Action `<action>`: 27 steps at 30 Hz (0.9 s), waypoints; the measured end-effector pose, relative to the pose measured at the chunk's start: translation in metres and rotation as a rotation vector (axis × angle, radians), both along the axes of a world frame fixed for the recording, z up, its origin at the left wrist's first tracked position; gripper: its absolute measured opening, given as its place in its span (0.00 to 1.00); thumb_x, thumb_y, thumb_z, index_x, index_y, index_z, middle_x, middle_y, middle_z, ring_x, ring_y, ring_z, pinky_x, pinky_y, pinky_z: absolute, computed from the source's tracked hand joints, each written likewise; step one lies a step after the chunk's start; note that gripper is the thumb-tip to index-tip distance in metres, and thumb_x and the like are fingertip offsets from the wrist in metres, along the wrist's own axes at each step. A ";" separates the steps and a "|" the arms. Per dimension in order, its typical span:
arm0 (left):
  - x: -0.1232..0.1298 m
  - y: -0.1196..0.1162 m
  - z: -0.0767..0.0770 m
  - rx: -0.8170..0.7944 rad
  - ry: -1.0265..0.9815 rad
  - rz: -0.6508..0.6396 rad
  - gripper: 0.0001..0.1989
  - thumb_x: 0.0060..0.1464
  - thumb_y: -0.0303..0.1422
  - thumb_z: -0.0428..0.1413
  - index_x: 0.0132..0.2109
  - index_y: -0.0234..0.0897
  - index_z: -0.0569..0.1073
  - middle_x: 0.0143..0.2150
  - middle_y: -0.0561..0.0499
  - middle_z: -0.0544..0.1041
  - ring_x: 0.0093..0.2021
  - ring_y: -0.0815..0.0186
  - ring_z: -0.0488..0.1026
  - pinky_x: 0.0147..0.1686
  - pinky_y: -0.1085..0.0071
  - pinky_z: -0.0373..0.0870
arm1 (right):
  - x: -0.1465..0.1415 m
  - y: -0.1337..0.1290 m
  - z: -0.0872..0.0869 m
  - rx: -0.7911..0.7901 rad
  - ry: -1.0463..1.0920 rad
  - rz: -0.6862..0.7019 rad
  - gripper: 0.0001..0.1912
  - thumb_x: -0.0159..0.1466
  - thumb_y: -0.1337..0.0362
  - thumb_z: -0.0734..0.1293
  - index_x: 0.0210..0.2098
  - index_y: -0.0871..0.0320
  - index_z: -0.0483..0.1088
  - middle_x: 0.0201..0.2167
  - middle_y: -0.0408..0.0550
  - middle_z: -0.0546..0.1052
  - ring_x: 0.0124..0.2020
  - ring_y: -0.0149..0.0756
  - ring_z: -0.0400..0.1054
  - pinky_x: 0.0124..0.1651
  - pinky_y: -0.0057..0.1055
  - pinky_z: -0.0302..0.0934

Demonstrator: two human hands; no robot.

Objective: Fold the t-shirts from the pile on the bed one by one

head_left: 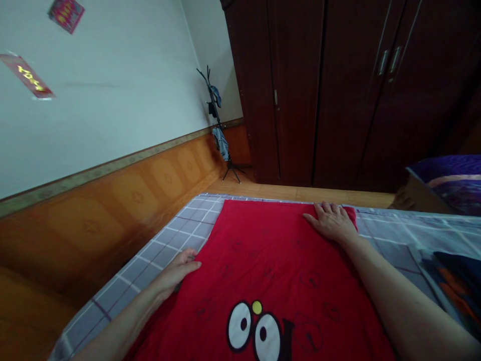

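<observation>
A red shirt (259, 250) with a cartoon-eye print lies spread flat over the bed, its straight far edge near the bed's end. Neither neck nor sleeves show, as the near part runs out of view. My left hand (184, 266) is at the shirt's left edge, fingers curled, the thumb resting over the cloth and the fingertips close by at the edge. Near the far right corner, my right hand (331, 220) lies palm down on the cloth with its fingers spread.
A grey checked sheet (150, 258) covers the bed. Dark folded clothes (456, 281) lie at the right. Beyond the bed stand a coat rack (216, 108), a dark wooden wardrobe (296, 100) and a box (426, 193) with purple fabric (454, 173). A wood-panelled wall (146, 188) runs along the left.
</observation>
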State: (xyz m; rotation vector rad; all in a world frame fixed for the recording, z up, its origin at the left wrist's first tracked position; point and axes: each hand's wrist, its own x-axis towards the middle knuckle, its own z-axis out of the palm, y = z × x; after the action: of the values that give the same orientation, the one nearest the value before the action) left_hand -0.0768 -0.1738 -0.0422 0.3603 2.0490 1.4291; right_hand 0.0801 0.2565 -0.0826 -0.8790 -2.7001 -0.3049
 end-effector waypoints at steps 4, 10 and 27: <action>-0.001 -0.004 0.012 0.040 -0.206 -0.052 0.26 0.34 0.36 0.67 0.42 0.36 0.68 0.36 0.49 0.79 0.36 0.60 0.77 0.40 0.64 0.71 | -0.001 0.001 -0.001 -0.018 0.009 0.001 0.34 0.66 0.44 0.50 0.56 0.66 0.62 0.53 0.65 0.67 0.52 0.56 0.60 0.52 0.46 0.50; -0.007 -0.009 0.019 -0.052 -0.227 -0.100 0.20 0.37 0.40 0.64 0.37 0.34 0.72 0.35 0.46 0.80 0.38 0.57 0.77 0.45 0.62 0.70 | -0.001 0.002 -0.001 -0.038 0.017 0.005 0.34 0.65 0.44 0.50 0.55 0.66 0.63 0.51 0.65 0.68 0.51 0.57 0.60 0.52 0.46 0.50; 0.008 0.029 0.012 -0.849 0.983 -0.594 0.34 0.61 0.48 0.41 0.67 0.31 0.51 0.68 0.38 0.51 0.67 0.52 0.47 0.63 0.52 0.47 | -0.001 0.001 -0.001 -0.049 0.035 0.005 0.33 0.66 0.45 0.50 0.55 0.66 0.63 0.52 0.64 0.68 0.51 0.56 0.61 0.52 0.46 0.50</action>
State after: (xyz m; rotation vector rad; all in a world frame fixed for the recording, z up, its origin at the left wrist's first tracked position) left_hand -0.0689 -0.1448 -0.0302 1.3107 2.6739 -0.1118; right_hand 0.0796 0.2574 -0.0834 -0.8824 -2.6883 -0.2205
